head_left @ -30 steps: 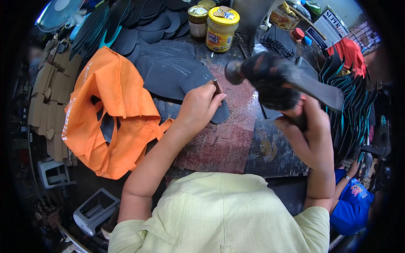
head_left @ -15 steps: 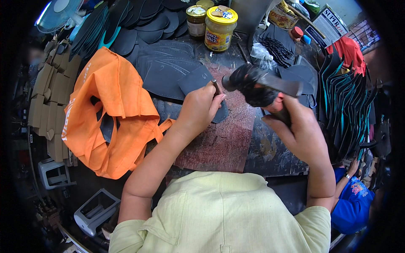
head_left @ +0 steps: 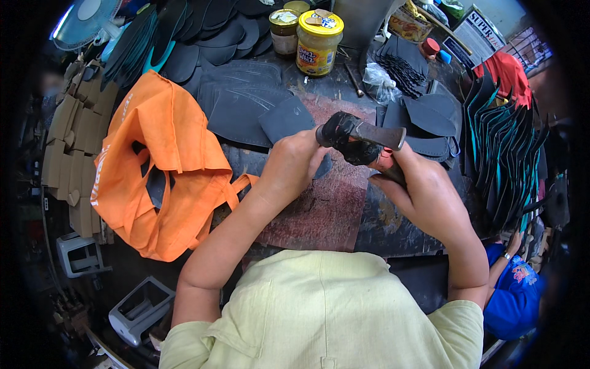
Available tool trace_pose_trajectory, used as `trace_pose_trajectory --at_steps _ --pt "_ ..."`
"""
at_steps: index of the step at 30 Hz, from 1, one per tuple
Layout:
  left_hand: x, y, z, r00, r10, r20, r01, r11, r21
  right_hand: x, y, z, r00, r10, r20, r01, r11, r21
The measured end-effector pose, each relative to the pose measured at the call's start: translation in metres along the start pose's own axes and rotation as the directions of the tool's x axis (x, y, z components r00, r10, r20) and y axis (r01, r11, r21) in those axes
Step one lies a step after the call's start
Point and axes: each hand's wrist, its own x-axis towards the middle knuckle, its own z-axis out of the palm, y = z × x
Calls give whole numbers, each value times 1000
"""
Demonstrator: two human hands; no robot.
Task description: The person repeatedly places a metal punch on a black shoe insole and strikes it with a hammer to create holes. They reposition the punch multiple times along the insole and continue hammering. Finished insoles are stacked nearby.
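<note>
My right hand [head_left: 427, 190] is closed round the handle of a hammer [head_left: 378, 134], its head wrapped partly in black. The hammer head is up against my left hand [head_left: 289, 163], which is closed in a pinch. A metal punch stood in those fingers half a second ago; the hammer head now hides its top. Just below the left fingers, the rounded end of a black sole-shaped piece [head_left: 323, 167] lies on a worn reddish mat [head_left: 322, 212]. Its other end [head_left: 286, 117] shows beyond the hand, overlapping more black cut pieces [head_left: 241, 117].
An orange cloth bag [head_left: 166, 129] lies at left. Two jars, one yellow-lidded [head_left: 318, 46], stand at the back beside stacked black pieces [head_left: 224, 37]. Black and teal strips [head_left: 501, 154] are bunched at right, near a person in blue [head_left: 516, 289]. Grey stools [head_left: 141, 310] stand lower left.
The hammer has come left and slightly down, from beside the punch onto its top by my left hand. My left hand has barely moved.
</note>
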Motion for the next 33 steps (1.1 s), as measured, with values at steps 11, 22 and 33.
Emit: trace_pose_trajectory --at_steps 11,22,33 --pt "2 1 -2 999 0 43 1 1000 -26 -16 -13 5 894 -82 -441 322 802 503" --pt "-2 5 -5 989 -116 96 117 993 -12 -16 -11 -20 976 -144 -162 153 987 44" --pt "-6 11 -2 999 10 53 -10 1000 7 -9 -5 -6 999 -32 34 31 999 26"
